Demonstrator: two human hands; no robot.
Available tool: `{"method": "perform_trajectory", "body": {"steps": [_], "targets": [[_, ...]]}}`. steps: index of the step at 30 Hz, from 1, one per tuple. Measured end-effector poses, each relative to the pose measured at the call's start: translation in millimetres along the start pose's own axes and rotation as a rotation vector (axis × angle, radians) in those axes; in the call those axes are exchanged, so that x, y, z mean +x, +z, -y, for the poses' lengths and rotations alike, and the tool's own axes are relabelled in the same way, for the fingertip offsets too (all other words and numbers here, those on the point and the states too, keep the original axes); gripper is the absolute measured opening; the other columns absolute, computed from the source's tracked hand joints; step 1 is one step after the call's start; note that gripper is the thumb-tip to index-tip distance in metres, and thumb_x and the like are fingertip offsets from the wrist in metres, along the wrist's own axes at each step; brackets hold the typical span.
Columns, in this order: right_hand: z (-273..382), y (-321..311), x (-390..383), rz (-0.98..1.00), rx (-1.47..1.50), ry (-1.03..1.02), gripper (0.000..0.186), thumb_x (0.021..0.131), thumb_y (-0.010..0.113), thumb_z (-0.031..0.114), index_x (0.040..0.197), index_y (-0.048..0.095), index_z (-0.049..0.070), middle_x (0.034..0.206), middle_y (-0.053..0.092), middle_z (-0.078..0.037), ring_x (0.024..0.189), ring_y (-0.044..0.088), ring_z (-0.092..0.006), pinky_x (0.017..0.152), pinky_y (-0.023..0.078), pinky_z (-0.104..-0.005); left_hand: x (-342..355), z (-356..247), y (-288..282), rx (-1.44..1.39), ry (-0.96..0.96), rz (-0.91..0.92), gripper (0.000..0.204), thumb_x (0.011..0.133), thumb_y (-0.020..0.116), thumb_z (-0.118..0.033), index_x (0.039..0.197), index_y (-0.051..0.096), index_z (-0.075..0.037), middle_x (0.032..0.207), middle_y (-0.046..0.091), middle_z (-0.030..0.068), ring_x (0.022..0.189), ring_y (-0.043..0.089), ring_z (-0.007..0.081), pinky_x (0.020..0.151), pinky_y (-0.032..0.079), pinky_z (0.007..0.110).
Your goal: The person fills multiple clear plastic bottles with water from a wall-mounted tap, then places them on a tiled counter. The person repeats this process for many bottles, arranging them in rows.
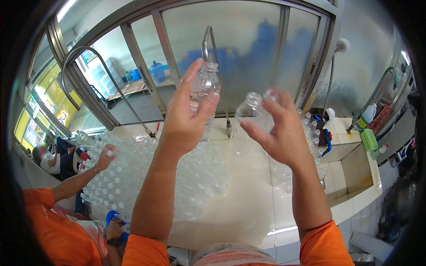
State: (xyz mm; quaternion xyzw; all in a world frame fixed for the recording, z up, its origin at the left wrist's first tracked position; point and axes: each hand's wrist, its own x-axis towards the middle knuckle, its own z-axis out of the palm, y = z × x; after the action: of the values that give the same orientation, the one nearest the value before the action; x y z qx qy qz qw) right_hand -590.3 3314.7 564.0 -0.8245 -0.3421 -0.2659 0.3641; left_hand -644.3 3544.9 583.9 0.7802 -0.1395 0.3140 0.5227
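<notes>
Upright in front of me, above the counter, my left hand (188, 113) is wrapped around a clear plastic bottle (206, 84) with an uncapped neck. Thumb and fingers grip its sides. My right hand (282, 126) is slightly blurred and curls around clear plastic bottles (252, 108). Two open necks seem to show beside its fingers, though their bodies overlap and are hard to separate. Below my left forearm, many clear bottles (191, 186) stand or lie packed together on the pale counter (248, 195).
On the left, a co-worker's hand (106, 157) reaches over white-capped bottles (104, 186). Curved metal spouts (207, 44) rise at the counter's back before a frosted window (239, 26). More bottles (284, 173) stand right, near a tiled basin (348, 170) and a green container (368, 140).
</notes>
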Motion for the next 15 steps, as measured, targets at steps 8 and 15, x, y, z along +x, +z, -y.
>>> {"method": "perform_trajectory", "body": {"steps": [8,15], "targets": [[24.4,12.5,59.7,0.329,-0.207,-0.085,0.052,0.081,0.083,0.042,0.113,0.077,0.000,0.134,0.060,-0.029,0.114,0.065,-0.0444,0.097,0.054,-0.0514,-46.3,23.1,-13.5,0.392,-0.203,-0.024,0.077,0.094,0.077,-0.021,0.161,0.041,-0.008,0.133,0.065,0.0182,0.113,0.065,0.0275,0.088,0.054,0.036],[34.7,24.9,78.0,0.073,-0.052,-0.136,0.056,0.080,0.083,0.044,0.114,0.077,-0.001,0.132,0.061,-0.030,0.121,0.063,-0.0432,0.103,0.053,-0.0473,-154.8,26.7,-25.9,0.271,-0.524,0.195,0.060,0.083,0.087,-0.014,0.133,0.057,-0.005,0.135,0.061,0.0136,0.123,0.061,0.0259,0.097,0.051,0.038]]}}
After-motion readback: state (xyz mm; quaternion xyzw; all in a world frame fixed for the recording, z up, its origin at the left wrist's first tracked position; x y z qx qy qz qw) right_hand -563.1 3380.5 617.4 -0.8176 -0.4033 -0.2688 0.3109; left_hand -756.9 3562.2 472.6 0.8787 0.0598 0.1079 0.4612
